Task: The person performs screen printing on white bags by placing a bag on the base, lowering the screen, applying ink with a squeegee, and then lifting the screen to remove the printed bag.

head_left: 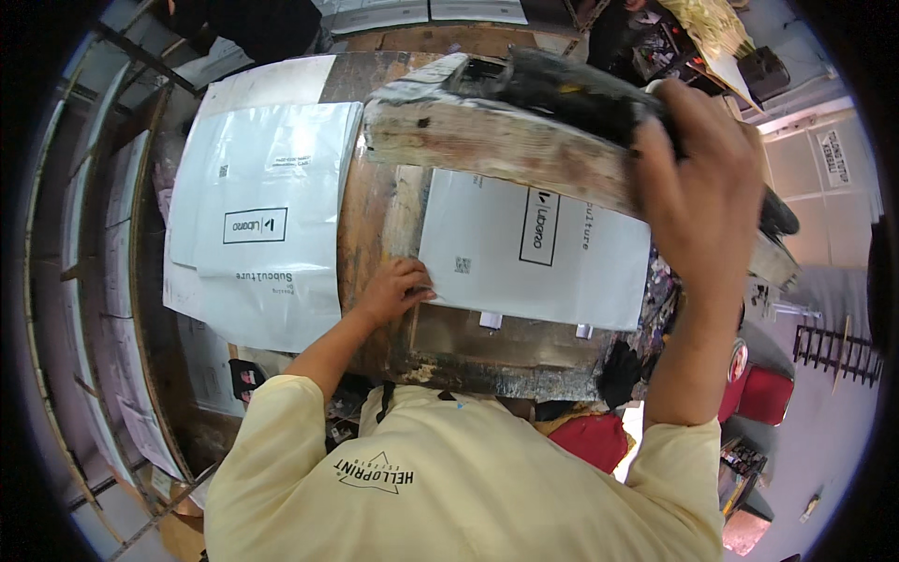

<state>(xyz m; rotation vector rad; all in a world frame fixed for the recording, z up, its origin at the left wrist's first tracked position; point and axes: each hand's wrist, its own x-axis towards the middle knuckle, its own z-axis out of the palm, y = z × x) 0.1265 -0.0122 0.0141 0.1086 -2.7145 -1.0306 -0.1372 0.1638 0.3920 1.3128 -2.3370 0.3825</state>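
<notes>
- Head view, right hand (702, 169): holds the wooden frame (506, 140) near its right end, fingers over the dark upper part; the frame is tilted up beyond the sheet (538, 253), presumably so that the near part of the sheet can be reached; its bar hides the sheet's far edge.
- Head view, left hand (395, 288): fingers bent and close together at the sheet's lower left corner; likely there to steady or align it; whether they pinch the edge cannot be told.
- Head view, sheet: on the table (370, 220), under the frame, right of the pile (272, 187); white, smooth, slightly skewed; black print runs sideways, with a boxed mark and a small square code.
- Head view, pile: similar white sheets, overlapping, glossy and slightly creased, print upside down; probably set beside the left hand for short reach.
</notes>
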